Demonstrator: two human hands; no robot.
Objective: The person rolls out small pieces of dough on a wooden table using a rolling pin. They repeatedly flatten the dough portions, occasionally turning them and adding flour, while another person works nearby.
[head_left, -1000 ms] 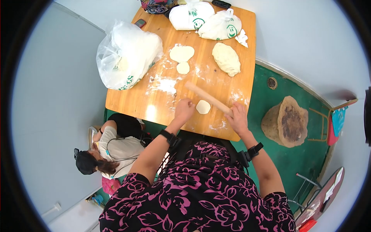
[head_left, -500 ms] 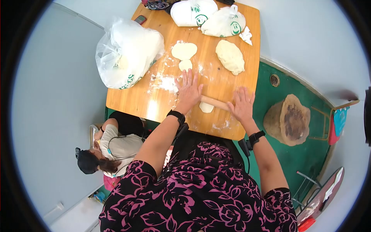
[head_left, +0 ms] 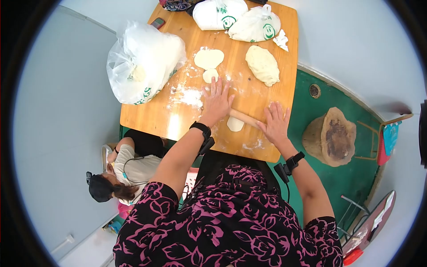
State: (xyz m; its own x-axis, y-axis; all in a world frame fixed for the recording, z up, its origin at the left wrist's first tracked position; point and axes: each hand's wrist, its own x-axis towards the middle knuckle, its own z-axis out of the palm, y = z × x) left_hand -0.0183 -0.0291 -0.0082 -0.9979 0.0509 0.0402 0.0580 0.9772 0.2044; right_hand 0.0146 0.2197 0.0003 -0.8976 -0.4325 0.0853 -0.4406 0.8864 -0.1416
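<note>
A wooden rolling pin (head_left: 243, 117) lies across a small flat piece of dough (head_left: 235, 124) near the table's front edge. My left hand (head_left: 217, 103) presses flat on the pin's left end, fingers stretched forward and apart. On the other end rests my right hand (head_left: 276, 122), palm down with its fingers spread. The dough shows on the near side of the pin; the palms hide the pin's ends. Beyond my left fingertips are a small dough round (head_left: 210, 76) and a larger flat dough piece (head_left: 209, 58). A big lump of dough (head_left: 262, 66) sits farther off at the right.
A large plastic bag (head_left: 149, 66) stands at the table's left. Two tied white bags (head_left: 220, 15) and a crumpled tissue (head_left: 281, 41) lie at the back. Flour (head_left: 189, 96) dusts the wooden table. A person (head_left: 129, 167) sits at the left; a wood stump (head_left: 336, 137) stands right.
More of the dough shows on the near side of the pin, and its outline has become longer. Both hands stay flat on the pin. The view has shifted slightly.
</note>
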